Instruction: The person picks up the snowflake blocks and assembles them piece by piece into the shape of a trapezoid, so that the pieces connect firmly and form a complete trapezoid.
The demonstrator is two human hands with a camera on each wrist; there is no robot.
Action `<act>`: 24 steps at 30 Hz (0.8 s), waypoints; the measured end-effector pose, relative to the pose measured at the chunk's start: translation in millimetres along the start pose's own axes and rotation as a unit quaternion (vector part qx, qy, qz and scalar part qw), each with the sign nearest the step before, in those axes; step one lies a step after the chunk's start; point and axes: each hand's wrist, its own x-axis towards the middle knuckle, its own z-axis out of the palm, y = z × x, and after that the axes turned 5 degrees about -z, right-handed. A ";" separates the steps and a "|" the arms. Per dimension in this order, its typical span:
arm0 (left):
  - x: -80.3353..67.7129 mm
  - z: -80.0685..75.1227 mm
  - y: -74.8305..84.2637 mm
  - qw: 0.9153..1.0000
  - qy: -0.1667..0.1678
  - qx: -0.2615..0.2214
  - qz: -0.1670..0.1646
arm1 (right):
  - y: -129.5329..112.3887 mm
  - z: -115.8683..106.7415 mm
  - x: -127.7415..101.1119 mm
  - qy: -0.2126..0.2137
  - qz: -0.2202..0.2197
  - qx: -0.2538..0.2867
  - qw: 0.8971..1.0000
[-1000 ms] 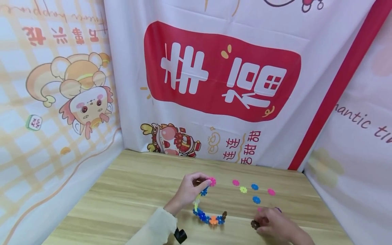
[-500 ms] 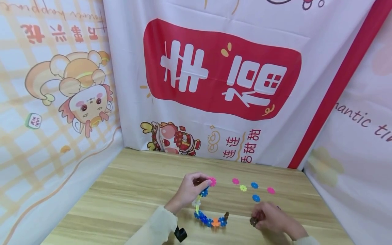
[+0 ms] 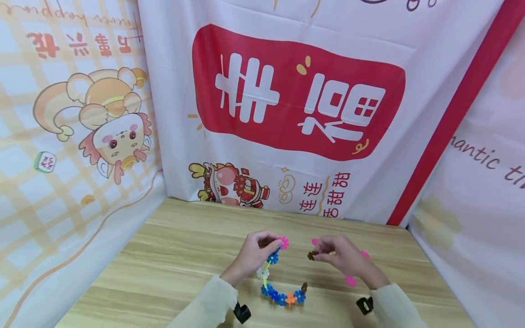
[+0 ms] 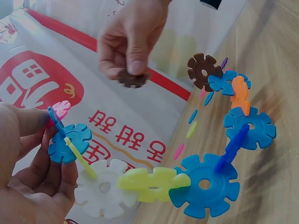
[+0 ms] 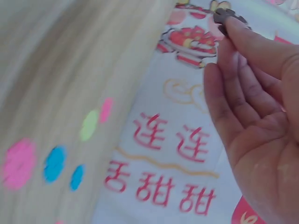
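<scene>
left hand (image 3: 253,256) on disc chain (image 3: 266,290), right hand (image 3: 346,257) pinching loose brown disc (image 3: 311,256)

left grip: thumb and fingers pinch the chain's upper end, by the pink end disc (image 3: 284,242). that disc sticks out past the fingertips, toward the right hand.

right grip: thumb and fingertips hold the loose brown disc by its edge, raised off the table (image 3: 184,255). it's apart from the chain, out past the pink end disc.

chain: slotted flower-shaped discs, interlocked, neighbours set at angles. head view: it runs from the left hand toward the person, then bends to the right. on the way: white disc (image 4: 88,190), yellow-green link (image 4: 156,192), orange disc (image 4: 240,94), then brown end disc (image 4: 196,72) at the free end, tilted up. can't tell if the low stretch touches the table.

loose stuff: flat on the table near the right hand. right wrist view is soft but shows a big pink disc (image 5: 19,164), round blue disc (image 5: 55,164), narrow blue disc (image 5: 77,177), loose yellow-green disc (image 5: 88,125), narrow pink disc (image 5: 106,110). right hand hides some of these in the head view.

rest: pale sleeves (image 3: 207,300) on both arms, printed cloth (image 3: 172,136) behind the table.
</scene>
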 end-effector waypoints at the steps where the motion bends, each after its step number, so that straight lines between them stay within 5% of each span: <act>1: 0.2 -0.4 0.0 1.000 0.001 0.001 0.000 | -3.9 0.5 5.2 0.009 -0.007 -0.002 1.000; 14: 3.5 -2.5 -0.7 1.000 0.011 0.013 -0.008 | -22.5 24.2 40.4 0.128 -0.099 -0.008 0.987; 24: 1.4 -2.5 -3.6 1.000 0.009 0.002 0.005 | -21.6 29.7 45.2 0.154 -0.159 -0.019 0.975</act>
